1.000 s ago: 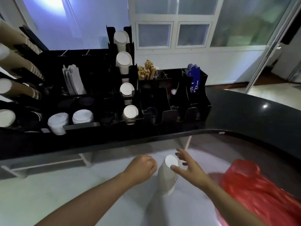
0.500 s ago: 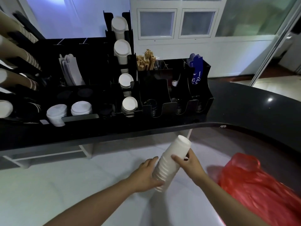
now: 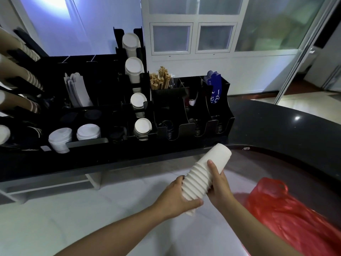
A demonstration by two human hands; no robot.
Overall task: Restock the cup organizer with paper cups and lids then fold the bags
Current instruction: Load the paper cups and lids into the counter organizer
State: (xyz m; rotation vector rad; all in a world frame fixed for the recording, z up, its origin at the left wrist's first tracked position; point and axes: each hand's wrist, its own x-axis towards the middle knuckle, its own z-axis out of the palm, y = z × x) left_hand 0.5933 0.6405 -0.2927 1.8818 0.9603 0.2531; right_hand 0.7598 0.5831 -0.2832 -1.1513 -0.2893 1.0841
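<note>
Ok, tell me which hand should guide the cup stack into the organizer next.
Right hand, probably. It grips the cup stack mid-length, nearer the closed end that points toward the organizer, so it can steer. The left hand cups the rim end and suits pushing from behind.

Not much to be read here, honestly. White markings are printed on the blue packets [image 3: 215, 89] stood in the right-hand compartment of the black organizer [image 3: 191, 115], right of centre in the frame, but they can't be made out as actual words or numbers. No other text, brand or label can be read.
</note>
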